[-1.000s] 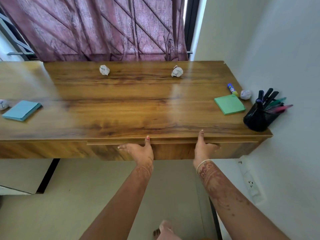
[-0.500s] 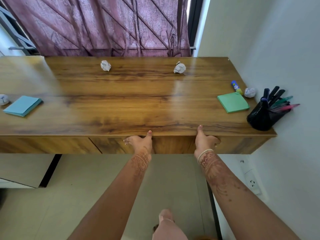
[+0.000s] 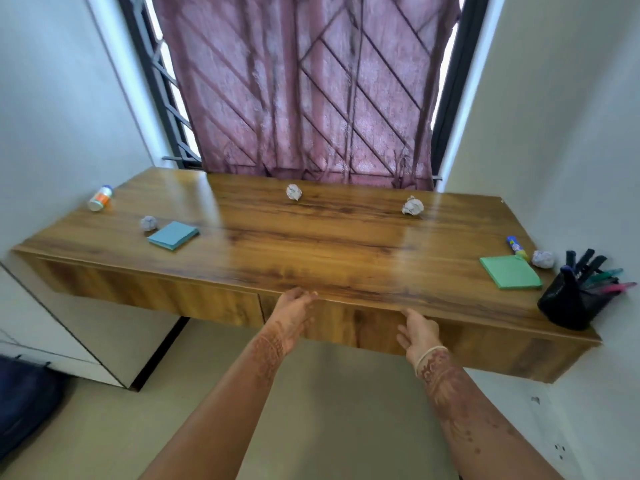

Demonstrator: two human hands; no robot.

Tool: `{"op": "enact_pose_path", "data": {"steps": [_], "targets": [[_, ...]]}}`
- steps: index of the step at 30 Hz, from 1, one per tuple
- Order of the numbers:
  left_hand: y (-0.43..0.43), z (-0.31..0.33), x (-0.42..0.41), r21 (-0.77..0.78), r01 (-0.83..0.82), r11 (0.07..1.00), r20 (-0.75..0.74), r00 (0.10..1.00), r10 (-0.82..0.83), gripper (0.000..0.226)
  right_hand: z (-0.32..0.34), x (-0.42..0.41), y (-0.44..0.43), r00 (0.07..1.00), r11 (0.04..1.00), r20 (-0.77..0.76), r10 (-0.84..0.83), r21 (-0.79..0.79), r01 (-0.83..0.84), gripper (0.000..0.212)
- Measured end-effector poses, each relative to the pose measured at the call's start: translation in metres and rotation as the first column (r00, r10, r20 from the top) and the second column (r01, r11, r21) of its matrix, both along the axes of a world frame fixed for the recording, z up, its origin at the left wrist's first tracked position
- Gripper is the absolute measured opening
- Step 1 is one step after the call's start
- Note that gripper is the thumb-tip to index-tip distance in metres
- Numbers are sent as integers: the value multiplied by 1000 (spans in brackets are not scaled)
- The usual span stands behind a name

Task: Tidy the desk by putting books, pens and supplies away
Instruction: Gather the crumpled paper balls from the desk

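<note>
While nothing is held in either hand, both are stretched toward the front of the desk (image 3: 311, 244). The left hand (image 3: 294, 311) is held with fingers straight and close together, tips at the top's front edge; whether the wood is touched cannot be told. The right hand (image 3: 417, 332) is kept loose, fingers apart, before the drawer face (image 3: 346, 323) just under that edge; contact cannot be told there either.

Well left of the left hand and further back, a blue pad (image 3: 173, 234) is laid flat, with a paper ball (image 3: 149, 223) just beside it on the far side from the hands. Beyond these, a bottle (image 3: 100, 198) is seen lying by the wall. Straight beyond the left hand, near the back edge, a second ball (image 3: 294, 192) is found; beyond the right hand, a third ball (image 3: 412, 206).

Well right of the right hand, a green pad (image 3: 510, 271) is laid flat, with a glue stick (image 3: 516, 244) and a fourth ball (image 3: 542, 259) just behind it. Further right, pens (image 3: 602, 275) are held in a black cup (image 3: 568, 303). A curtain (image 3: 311, 88) is hung behind the desk.
</note>
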State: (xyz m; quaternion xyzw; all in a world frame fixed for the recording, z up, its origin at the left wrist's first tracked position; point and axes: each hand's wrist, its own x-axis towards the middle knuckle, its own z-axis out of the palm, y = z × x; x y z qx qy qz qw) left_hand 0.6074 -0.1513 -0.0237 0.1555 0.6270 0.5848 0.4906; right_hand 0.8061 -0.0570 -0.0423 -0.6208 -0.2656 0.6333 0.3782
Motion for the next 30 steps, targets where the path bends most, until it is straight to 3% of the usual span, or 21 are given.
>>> {"op": "enact_pose_path", "data": {"steps": [4, 8, 11, 22, 30], "targets": [[-28, 13, -24, 31, -109, 994, 7, 994, 108, 52, 18, -52, -25, 981, 983, -58, 183, 30, -182, 33], [-49, 23, -56, 61, -205, 977, -4, 979, 205, 44, 41, -103, -45, 898, 900, -84, 431, 116, -421, 23], [-60, 25, -84, 93, -246, 965, 11, 969, 246, 37, 51, -144, -55, 851, 854, -105, 514, 153, -497, 13], [-73, 47, -255, 124, -343, 931, -56, 934, 352, 26, 63, -338, -52, 804, 790, -55, 592, 232, -567, 6], [-64, 36, -391, -26, -304, 952, -246, 925, 288, 35, 28, -452, -31, 781, 733, 145, 607, 278, -621, 12]]}}
